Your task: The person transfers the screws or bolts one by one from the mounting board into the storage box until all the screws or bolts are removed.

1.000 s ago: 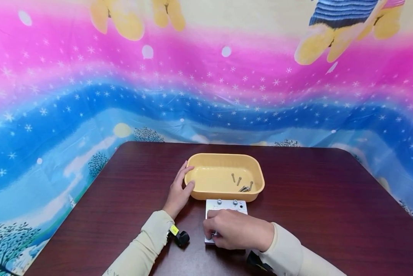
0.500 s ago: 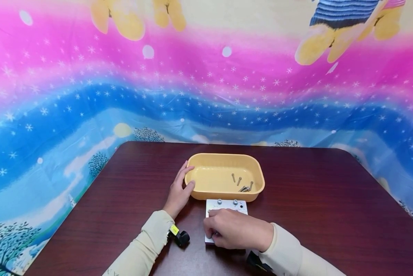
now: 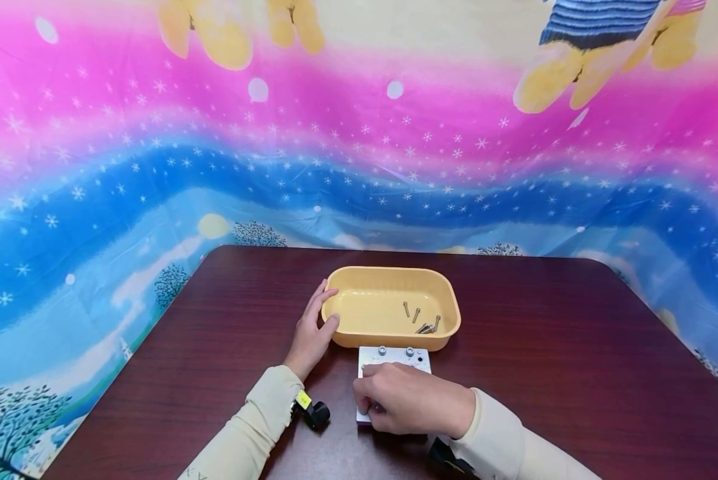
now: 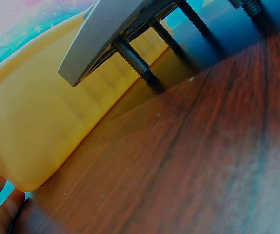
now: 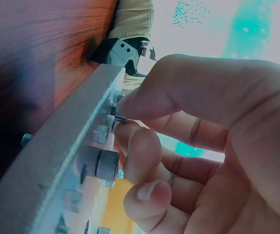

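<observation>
In the head view, my left hand (image 3: 309, 337) grips the left end of a yellow plastic tray (image 3: 359, 341), fingers over the rim and thumb at its near corner. Just in front of the tray is a silver metal plate (image 3: 365, 360) with socket-head screws (image 3: 410, 351) in it. Over the plate's near left part, my right hand (image 3: 415, 403) has thumb and index finger drawn together. The right wrist view shows them pinching a small screw (image 5: 120, 118) at the plate's face. Threaded screw shanks (image 4: 135, 61) stick out below the plate in the left wrist view, holding it above the table.
Several loose screws (image 3: 423, 328) lie in the right part of the tray. Everything stands on a dark red-brown wooden table (image 3: 545, 347). Behind it hangs a patterned cloth (image 3: 359, 167). A black wrist camera (image 3: 318, 415) sits near the left cuff.
The right hand's fingers have shifted slightly at the plate; a bit of metal seen between them a second ago is now mostly hidden. Left hand, tray and plate stay put.
</observation>
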Demonstrator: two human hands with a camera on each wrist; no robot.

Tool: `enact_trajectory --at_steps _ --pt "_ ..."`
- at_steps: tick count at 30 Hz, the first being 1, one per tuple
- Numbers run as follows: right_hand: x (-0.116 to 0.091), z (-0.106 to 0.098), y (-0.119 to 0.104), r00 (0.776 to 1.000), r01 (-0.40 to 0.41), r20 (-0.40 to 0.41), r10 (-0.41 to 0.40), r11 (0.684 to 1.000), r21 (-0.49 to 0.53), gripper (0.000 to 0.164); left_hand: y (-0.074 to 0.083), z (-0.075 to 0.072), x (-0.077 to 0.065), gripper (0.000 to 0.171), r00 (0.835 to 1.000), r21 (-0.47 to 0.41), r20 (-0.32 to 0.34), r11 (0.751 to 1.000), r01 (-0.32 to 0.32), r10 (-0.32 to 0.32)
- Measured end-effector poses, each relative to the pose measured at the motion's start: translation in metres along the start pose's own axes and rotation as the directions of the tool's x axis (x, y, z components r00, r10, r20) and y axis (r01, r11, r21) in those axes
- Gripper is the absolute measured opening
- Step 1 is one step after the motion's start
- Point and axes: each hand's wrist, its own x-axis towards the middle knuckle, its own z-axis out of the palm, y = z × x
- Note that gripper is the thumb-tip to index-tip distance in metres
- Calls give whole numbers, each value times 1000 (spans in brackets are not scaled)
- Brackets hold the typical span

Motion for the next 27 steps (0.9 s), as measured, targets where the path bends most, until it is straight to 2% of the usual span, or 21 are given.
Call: enact_trajectory --at_steps 8,27 --pt "0 -1 -1 1000 -2 3 2 1000 1 22 0 0 0 46 1000 5 2 1000 17 -17" --pt "0 -1 1 1000 16 -9 -16 1000 22 20 -1 1 0 45 1000 -9 -4 1000 6 -6"
